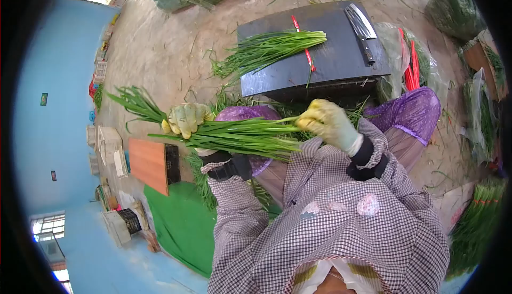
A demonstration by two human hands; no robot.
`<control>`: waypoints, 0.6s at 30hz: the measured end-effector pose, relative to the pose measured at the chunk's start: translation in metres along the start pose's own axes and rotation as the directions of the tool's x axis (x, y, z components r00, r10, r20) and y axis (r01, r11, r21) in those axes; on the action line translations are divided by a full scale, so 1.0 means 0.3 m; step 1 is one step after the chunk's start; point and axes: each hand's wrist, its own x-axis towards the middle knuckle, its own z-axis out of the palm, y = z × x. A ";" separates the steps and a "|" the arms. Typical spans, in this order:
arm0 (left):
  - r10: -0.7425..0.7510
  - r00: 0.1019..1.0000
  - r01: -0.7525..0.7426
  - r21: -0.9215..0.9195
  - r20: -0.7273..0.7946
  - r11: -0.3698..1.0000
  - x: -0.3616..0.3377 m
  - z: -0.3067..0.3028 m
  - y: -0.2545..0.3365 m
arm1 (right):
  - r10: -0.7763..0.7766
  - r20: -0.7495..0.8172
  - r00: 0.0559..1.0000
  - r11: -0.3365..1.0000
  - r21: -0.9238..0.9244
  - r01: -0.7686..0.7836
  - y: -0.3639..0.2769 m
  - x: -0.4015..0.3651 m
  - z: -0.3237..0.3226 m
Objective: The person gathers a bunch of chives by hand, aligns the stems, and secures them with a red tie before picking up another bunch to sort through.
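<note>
Clasped green leaves (234,134) with left hand (188,119) curled closed, near open floor (154,54); pinched stalk (289,119) with right hand (326,123) closed, near black board's edge (266,88).

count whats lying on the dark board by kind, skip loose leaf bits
On the dark board:
Bunch of greens: 1
Red strip, showing on both sides of the bunch: 1
Knife: 1
Total: 3
</note>
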 end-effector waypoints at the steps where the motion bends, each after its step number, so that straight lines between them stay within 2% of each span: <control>1: -0.026 0.999 0.026 -0.018 0.024 1.000 0.011 -0.003 -0.011 | -0.016 0.048 0.999 0.999 0.053 0.014 -0.034 0.022 0.019; 4: -0.073 0.991 0.080 -0.063 0.109 0.995 0.031 -0.019 -0.038 | 0.003 0.112 0.994 0.973 0.227 -0.029 -0.021 0.050 0.088; 7: -0.061 0.997 0.064 -0.062 0.043 0.996 0.017 0.000 -0.032 | 0.107 0.198 0.974 0.941 0.295 -0.163 -0.028 0.040 0.106; 9: -0.042 0.999 0.042 -0.044 -0.002 0.998 0.007 0.010 -0.020 | 0.031 0.122 0.992 1.000 -0.004 -0.030 -0.010 0.030 0.106; 11: -0.011 0.999 0.009 -0.046 -0.035 0.999 -0.007 0.015 -0.002 | -0.016 0.095 0.995 0.952 -0.304 0.044 0.052 -0.003 0.097; 12: 0.011 0.999 -0.014 -0.058 -0.045 0.998 -0.018 0.008 0.016 | 0.037 0.113 0.993 0.916 -0.401 0.012 0.105 -0.035 0.089; 13: 0.038 0.998 -0.042 -0.072 -0.054 0.997 -0.022 0.002 0.032 | 0.095 0.204 0.974 0.847 -0.531 0.029 0.163 -0.081 0.063; 14: 0.051 0.997 -0.054 -0.063 -0.052 0.997 -0.023 0.001 0.042 | 0.331 0.366 0.870 0.726 -0.688 0.013 0.215 -0.129 0.034; 15: 0.063 0.997 -0.066 -0.053 -0.049 0.996 -0.023 0.000 0.052 | 0.623 0.487 0.612 0.679 -0.726 -0.113 0.232 -0.128 -0.013; 17: 0.070 0.997 -0.070 -0.065 0.009 0.995 -0.011 -0.007 0.050 | 0.585 0.447 0.677 0.750 -0.615 -0.242 0.281 -0.164 -0.028; 18: 0.066 0.997 -0.064 -0.076 0.027 0.995 -0.012 -0.030 0.050 | 0.419 0.430 0.800 0.902 -0.300 -0.311 0.309 -0.158 -0.006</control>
